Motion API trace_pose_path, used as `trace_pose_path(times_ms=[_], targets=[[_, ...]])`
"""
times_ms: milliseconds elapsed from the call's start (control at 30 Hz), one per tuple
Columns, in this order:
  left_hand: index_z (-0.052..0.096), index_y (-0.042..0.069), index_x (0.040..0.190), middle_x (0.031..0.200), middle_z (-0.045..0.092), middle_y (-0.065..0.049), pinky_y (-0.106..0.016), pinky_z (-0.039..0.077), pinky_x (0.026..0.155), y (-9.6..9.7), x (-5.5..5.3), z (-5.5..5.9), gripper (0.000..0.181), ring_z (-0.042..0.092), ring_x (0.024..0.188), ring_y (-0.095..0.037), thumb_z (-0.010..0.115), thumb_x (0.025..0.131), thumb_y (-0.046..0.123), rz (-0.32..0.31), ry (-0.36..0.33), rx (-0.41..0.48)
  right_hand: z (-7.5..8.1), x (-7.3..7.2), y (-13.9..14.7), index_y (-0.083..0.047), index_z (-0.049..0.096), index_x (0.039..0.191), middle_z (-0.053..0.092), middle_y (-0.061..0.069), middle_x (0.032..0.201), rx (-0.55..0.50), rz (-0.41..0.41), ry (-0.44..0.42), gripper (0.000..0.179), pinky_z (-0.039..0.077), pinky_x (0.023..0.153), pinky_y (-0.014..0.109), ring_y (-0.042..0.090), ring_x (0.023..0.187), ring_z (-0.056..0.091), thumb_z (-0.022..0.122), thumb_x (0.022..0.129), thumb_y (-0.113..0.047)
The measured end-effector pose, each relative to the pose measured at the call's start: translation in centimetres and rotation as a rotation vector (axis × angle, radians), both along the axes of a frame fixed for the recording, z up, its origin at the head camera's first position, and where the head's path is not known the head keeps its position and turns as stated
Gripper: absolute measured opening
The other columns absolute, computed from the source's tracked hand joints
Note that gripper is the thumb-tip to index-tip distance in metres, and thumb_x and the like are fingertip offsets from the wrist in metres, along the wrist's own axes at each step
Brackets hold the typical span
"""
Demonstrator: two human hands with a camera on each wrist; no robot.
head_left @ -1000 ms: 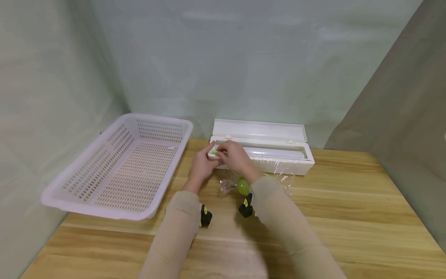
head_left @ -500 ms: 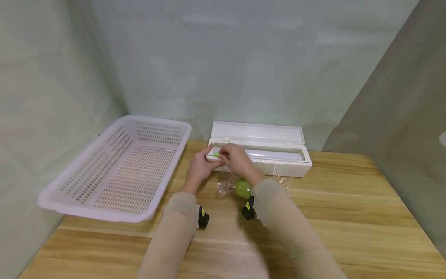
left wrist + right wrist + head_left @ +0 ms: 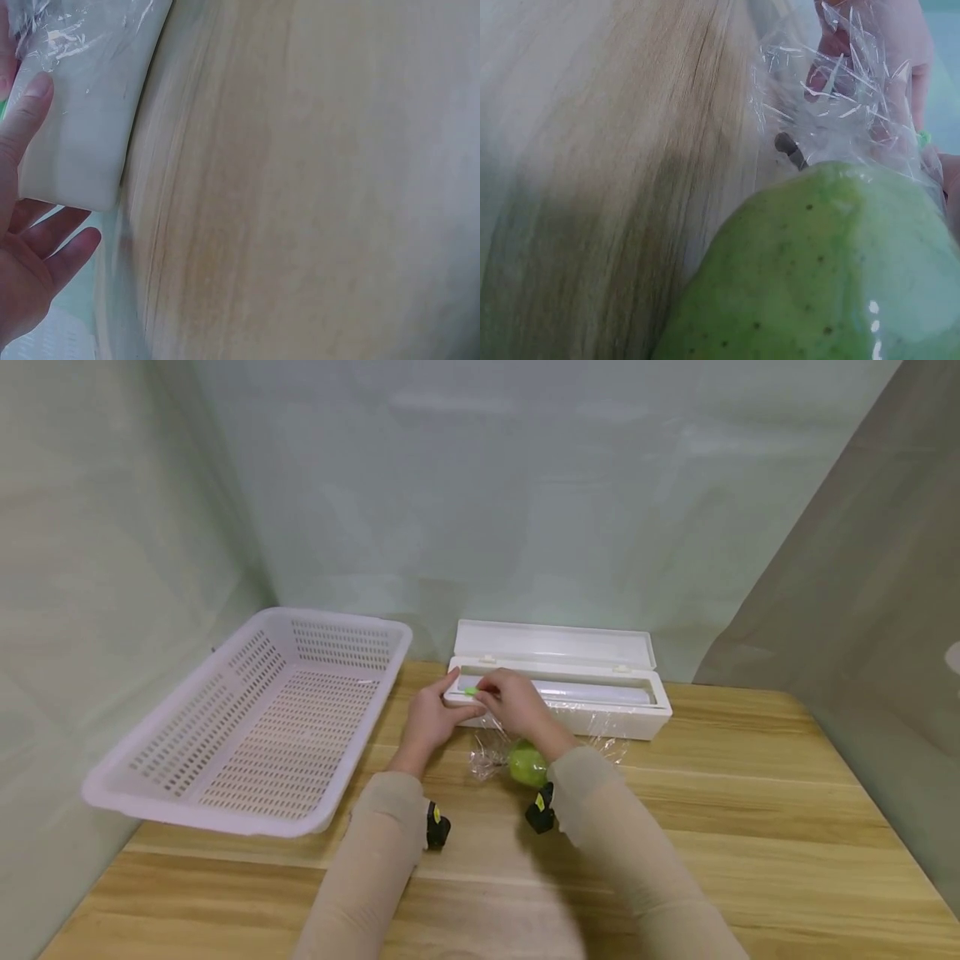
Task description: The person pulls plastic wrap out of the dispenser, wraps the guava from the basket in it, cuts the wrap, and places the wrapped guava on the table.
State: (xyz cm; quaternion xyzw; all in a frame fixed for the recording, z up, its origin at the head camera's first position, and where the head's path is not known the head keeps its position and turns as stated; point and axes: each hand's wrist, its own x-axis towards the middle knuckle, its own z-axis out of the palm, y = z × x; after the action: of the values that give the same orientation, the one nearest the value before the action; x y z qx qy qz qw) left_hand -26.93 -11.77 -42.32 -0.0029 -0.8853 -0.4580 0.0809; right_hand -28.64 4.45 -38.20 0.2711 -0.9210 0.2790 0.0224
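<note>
A white cling film box (image 3: 615, 724) stands at the back of the table, lid (image 3: 555, 643) raised, a roll (image 3: 592, 692) inside. My left hand (image 3: 430, 720) holds its left end; in the left wrist view the thumb (image 3: 28, 112) lies on the front face. With thumb and forefinger my right hand (image 3: 517, 706) pinches a small green slider (image 3: 470, 691) on the front edge near that end. Clear cling film (image 3: 847, 97) hangs from the box over a green pear (image 3: 802, 277), which lies on the table below my right wrist. The pear's stem (image 3: 790, 148) shows.
A white perforated plastic basket (image 3: 360, 735) stands on the left of the wooden table (image 3: 750, 810). Grey-green sheeting (image 3: 555, 510) rises behind the table and along both sides.
My right hand has shifted slightly to the right along the box edge with the green slider. The left hand keeps its hold on the box end. The head view has tilted a little.
</note>
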Motion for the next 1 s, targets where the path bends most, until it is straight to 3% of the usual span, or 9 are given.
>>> trace_pose_path(times_ms=[567, 833, 1000], targets=[[0.042, 0.02, 0.143, 0.145, 0.042, -0.015, -0.043, 0.037, 0.109, -0.07, -0.08, 0.09, 0.089, 0.041, 0.134, -0.031, 0.081, 0.066, 0.045, -0.007, 0.016, 0.001, -0.53, 0.0, 0.73, -0.002, 0.067, 0.104, 0.068, 0.012, 0.104, -0.079, 0.015, 0.061, 0.021, 0.053, 0.089, 0.032, 0.024, 0.097, 0.064, 0.061, 0.092, -0.018], [0.041, 0.022, 0.143, 0.146, 0.041, -0.01, -0.041, 0.039, 0.107, -0.02, -0.29, -0.04, 0.087, 0.042, 0.133, -0.027, 0.08, 0.069, 0.046, -0.006, 0.007, 0.009, -0.6, 0.06, 1.02, -0.001, 0.068, 0.102, 0.068, 0.013, 0.104, -0.124, -0.015, 0.055, 0.019, 0.053, 0.09, 0.032, 0.025, 0.098, 0.064, 0.062, 0.091, -0.015], [0.041, 0.023, 0.143, 0.147, 0.041, -0.01, -0.039, 0.047, 0.095, -0.08, -0.25, -0.31, 0.087, 0.054, 0.114, -0.026, 0.079, 0.069, 0.047, -0.002, -0.006, 0.014, -0.66, 0.27, 1.05, -0.003, 0.068, 0.105, 0.068, 0.011, 0.106, -0.122, -0.051, 0.008, 0.021, 0.052, 0.092, 0.032, 0.023, 0.101, 0.064, 0.062, 0.091, -0.018]])
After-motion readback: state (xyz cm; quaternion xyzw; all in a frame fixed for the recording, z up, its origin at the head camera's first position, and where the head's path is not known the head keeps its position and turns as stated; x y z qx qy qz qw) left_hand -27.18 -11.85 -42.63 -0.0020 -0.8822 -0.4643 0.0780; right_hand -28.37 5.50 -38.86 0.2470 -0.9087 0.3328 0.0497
